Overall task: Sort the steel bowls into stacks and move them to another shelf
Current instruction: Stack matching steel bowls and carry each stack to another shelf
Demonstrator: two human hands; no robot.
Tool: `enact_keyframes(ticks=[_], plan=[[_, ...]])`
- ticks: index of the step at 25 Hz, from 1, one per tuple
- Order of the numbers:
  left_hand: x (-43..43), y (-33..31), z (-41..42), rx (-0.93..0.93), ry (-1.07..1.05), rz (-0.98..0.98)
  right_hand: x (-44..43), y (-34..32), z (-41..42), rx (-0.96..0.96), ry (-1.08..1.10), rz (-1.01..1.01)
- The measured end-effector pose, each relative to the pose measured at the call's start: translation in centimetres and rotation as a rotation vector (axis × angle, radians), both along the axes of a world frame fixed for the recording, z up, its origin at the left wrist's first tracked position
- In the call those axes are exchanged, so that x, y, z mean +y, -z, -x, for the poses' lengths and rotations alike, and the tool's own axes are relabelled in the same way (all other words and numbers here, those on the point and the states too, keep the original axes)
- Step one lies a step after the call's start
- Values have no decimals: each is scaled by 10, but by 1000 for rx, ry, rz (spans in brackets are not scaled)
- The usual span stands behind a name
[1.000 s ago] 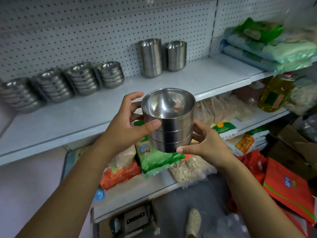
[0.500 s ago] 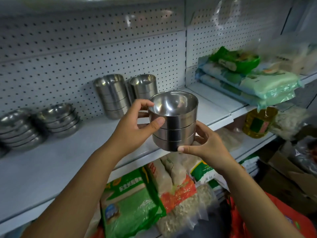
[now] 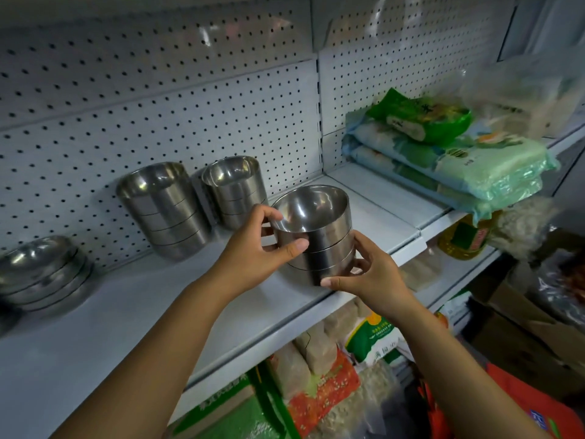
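Note:
A stack of three straight-sided steel bowls (image 3: 319, 242) is held over the front part of the white shelf (image 3: 133, 315). My left hand (image 3: 253, 248) grips the top bowl, thumb on its side and fingers behind the rim. My right hand (image 3: 370, 277) holds the lower bowls from the right and below. Behind, against the pegboard, stand two more stacks of the same bowls: a taller one (image 3: 164, 210) and a shorter one (image 3: 235, 190). A stack of shallow, wider bowls (image 3: 41, 274) sits at the far left.
Green and pale rice bags (image 3: 449, 160) are piled on the shelf section to the right. A yellow oil bottle (image 3: 465, 239) stands on the shelf below. Food packets (image 3: 316, 384) fill the lower shelf under my arms. Cardboard boxes (image 3: 522, 337) sit at lower right.
My hands have carried the bowl stack forward and down toward the shelf surface, close to the two standing stacks. The view has shifted right and closer to the shelf.

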State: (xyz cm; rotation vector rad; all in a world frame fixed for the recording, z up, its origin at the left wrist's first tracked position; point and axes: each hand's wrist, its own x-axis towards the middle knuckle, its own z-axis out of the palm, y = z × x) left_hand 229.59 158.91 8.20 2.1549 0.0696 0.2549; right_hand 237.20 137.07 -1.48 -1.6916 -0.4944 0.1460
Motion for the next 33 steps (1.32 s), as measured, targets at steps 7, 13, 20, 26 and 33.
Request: enact_keyframes(ticks=[7, 13, 20, 26, 33], plan=[[24, 10, -51, 38, 98, -234, 17, 9, -27, 30, 91, -4], [32, 15, -82, -317, 131, -461, 28, 9, -49, 15, 122, 47], [28, -4, -105, -432, 86, -582, 24, 3, -101, 0, -23, 162], [36, -5, -124, -430, -65, -762, 40, 0, -141, 43, -80, 118], [53, -11, -144, -293, -122, -961, 76, -9, -192, 16, -79, 103]])
